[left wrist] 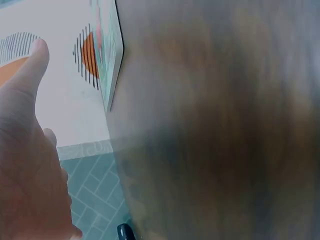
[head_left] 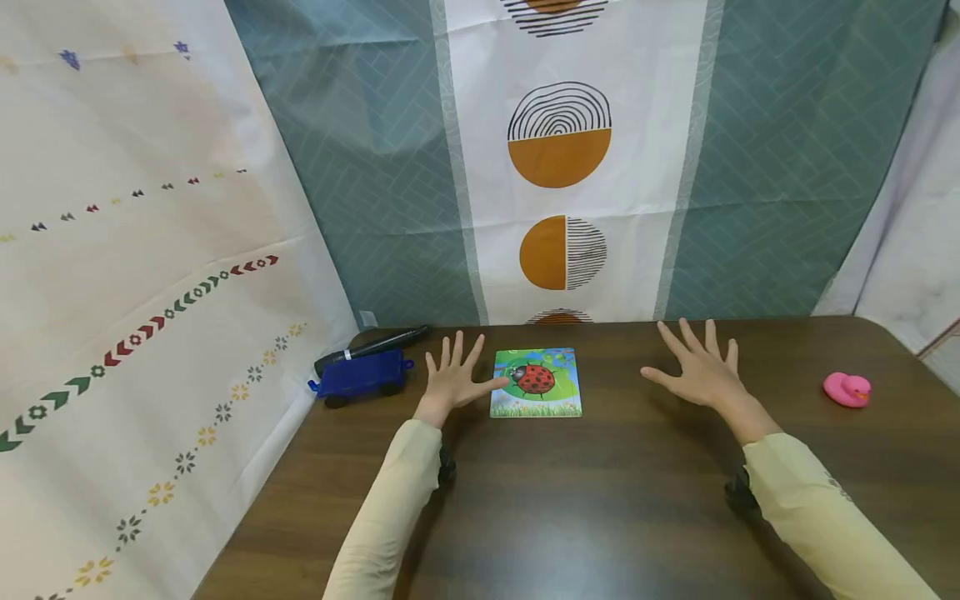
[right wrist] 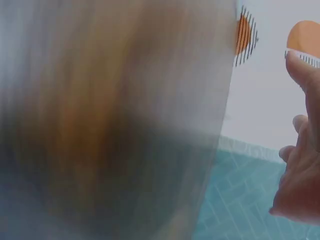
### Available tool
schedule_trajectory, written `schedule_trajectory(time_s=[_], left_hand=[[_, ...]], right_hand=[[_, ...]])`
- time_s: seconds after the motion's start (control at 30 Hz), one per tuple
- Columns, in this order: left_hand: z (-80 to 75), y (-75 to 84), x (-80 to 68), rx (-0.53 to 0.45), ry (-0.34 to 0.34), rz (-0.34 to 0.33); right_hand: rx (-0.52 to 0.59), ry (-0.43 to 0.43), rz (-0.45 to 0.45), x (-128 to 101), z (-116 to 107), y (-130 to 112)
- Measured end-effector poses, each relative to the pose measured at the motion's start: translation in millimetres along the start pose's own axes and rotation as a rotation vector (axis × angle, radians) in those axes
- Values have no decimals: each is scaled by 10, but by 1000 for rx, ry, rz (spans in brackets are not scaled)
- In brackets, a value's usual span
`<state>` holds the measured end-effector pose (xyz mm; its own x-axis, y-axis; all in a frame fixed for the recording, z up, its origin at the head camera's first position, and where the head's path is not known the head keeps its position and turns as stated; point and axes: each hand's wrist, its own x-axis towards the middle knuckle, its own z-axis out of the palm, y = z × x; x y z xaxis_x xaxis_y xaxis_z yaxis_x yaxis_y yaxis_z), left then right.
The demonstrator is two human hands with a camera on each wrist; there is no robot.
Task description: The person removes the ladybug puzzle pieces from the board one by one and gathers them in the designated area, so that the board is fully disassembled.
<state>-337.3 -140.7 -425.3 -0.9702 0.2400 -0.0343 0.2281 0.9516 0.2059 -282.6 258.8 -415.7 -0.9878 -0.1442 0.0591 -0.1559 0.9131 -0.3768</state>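
A flat square picture board [head_left: 543, 398] with a red ladybug on a green and blue ground lies near the back of the table. Just left of it, my left hand [head_left: 450, 385] is held over the table with fingers spread, its thumb overlapping the board's left edge in the head view. My right hand [head_left: 701, 375] hovers well to the right of the board, fingers likewise spread, holding nothing. In the left wrist view the board [left wrist: 110, 55] shows edge-on beyond the left hand [left wrist: 32, 150]. The right wrist view has the right hand [right wrist: 302, 135] over bare tabletop.
At the back left sits a blue toy wagon [head_left: 362, 373] with dark wheels, and behind it a black marker-like stick [head_left: 390, 340]. A pink rubber duck [head_left: 847, 389] stands at the far right. Patterned curtain [head_left: 390, 183] hangs along the table's [head_left: 570, 517] back edge.
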Motion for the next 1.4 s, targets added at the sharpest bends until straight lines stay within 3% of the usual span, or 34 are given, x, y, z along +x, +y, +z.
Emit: schedule_trajectory(time_s=[0.1,0.27,0.53,0.67,0.83,1.1,1.4], left_hand=[[26,32,1,-39,-13,2],[135,87,-6,-235,-34,-24],[577,88,-24,-410,88,6],[690,88,-49,-415,147,10],[654,93,7,-361,199,47],[607,68,45,-327,205,97],[581,78,37,-363,198,124]], right_hand=[[79,3,-16,25,105,-114],[227,31,-34,140,321,-357],[445,82,-40,275,725,-685],[562,92,-10,343,896,-866],[663,103,-37,534,989,-1168],[666,122,-79,834,1143,-1493],[555,127,-69,1003,1321,-1449]])
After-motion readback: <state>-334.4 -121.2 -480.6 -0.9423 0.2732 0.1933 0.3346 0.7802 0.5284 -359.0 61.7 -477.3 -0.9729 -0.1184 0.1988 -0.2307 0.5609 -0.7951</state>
